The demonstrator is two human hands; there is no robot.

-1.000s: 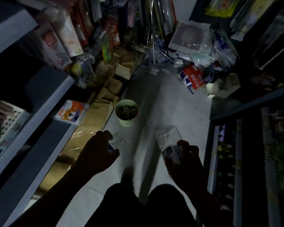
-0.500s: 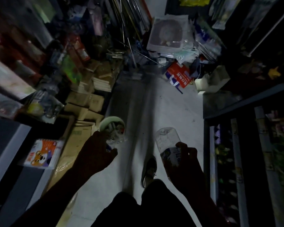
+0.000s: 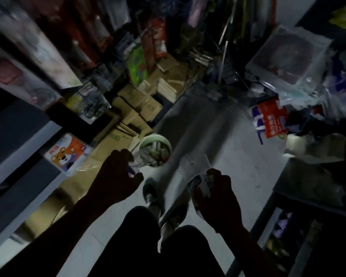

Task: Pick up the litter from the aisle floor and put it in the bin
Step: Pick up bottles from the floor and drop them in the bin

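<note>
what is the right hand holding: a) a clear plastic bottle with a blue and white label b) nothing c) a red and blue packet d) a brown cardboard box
a: the right hand grips a clear plastic bottle with a blue and white label, held above the pale floor beside the pale green round bin.

View: one head-worn wide-angle camera; no second view, so nothing is shared.
Position: above the person's own arms and legs, standing in a narrow shop aisle.
Direction: forward and steeply down along the aisle floor (image 3: 224, 136).
Tilt: the frame is rolled, so shelves (image 3: 24, 136) at the left and the aisle run slantwise.
Nearness: left hand (image 3: 116, 176) and right hand (image 3: 218, 194) are close below; the bin (image 3: 155, 145) lies just beyond them; stacked goods fill the far end.
Clarity: dim light, motion blur, edges bowed by the lens.
</note>
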